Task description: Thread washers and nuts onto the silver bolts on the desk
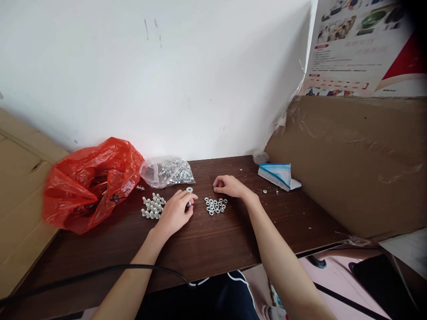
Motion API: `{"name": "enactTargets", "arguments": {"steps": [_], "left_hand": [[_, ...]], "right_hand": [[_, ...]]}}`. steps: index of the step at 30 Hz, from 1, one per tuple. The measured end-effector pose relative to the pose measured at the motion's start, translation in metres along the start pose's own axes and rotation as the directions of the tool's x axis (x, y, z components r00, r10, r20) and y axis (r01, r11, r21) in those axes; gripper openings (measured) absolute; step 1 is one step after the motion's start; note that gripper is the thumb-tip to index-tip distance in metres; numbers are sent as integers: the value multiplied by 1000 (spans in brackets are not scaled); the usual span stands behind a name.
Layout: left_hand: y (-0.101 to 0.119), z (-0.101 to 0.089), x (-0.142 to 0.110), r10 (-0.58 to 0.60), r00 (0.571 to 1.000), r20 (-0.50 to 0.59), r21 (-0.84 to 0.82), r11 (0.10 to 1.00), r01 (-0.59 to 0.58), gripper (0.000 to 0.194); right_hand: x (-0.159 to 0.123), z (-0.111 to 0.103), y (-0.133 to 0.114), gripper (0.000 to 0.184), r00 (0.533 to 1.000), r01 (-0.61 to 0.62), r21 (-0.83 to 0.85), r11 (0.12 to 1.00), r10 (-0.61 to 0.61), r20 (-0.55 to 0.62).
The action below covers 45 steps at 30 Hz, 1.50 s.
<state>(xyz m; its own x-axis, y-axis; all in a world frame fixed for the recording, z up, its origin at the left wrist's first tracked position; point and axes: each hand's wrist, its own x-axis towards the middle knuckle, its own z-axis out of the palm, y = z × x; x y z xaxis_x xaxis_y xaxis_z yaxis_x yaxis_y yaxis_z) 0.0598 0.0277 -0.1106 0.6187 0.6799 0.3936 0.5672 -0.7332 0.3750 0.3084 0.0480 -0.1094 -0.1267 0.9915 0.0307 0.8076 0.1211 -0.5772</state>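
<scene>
The person's left hand [174,212] has thumb and fingers closed on a small metal part [189,203], mostly hidden; a washer [189,190] lies just beyond it. The right hand [230,186] pinches a tiny piece [214,188], too small to identify. Nuts [216,206] sit on the table [223,249] between the 2 hands, bolts [152,207] just left, near a red bag [80,178].

R fingers [220,179]: pc. [215,188] too sm. to ID.
</scene>
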Motion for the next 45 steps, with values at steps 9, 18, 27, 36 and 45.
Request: {"name": "enactTargets", "arguments": {"steps": [9, 18, 27, 36, 45], "left_hand": [[0, -1, 0, -9, 995, -103, 388, 920, 49, 18], [0, -4, -2, 16, 976, -219, 539, 836, 107, 23], [7, 4, 0, 159, 983, -88, 315, 941, -124, 20], [6, 4, 1, 172, 978, -120, 293, 947, -130, 18], [7, -8, 2, 152, 893, -424, 210, 975, -67, 13]], "right_hand": [[2, 2, 3, 11, 1000, 9, 4, 1000, -9, -4], [1, 2, 4, 11, 1000, 14, 11, 1000, -14, -1], [0, 2, -3, 10, 1000, -19, -49, 999, 18, -12], [-1, 12, -18, 18, 997, 77, -45, 996, -78, -15], [1, 13, -19, 17, 973, 227, 34, 973, -225, -56]]}}
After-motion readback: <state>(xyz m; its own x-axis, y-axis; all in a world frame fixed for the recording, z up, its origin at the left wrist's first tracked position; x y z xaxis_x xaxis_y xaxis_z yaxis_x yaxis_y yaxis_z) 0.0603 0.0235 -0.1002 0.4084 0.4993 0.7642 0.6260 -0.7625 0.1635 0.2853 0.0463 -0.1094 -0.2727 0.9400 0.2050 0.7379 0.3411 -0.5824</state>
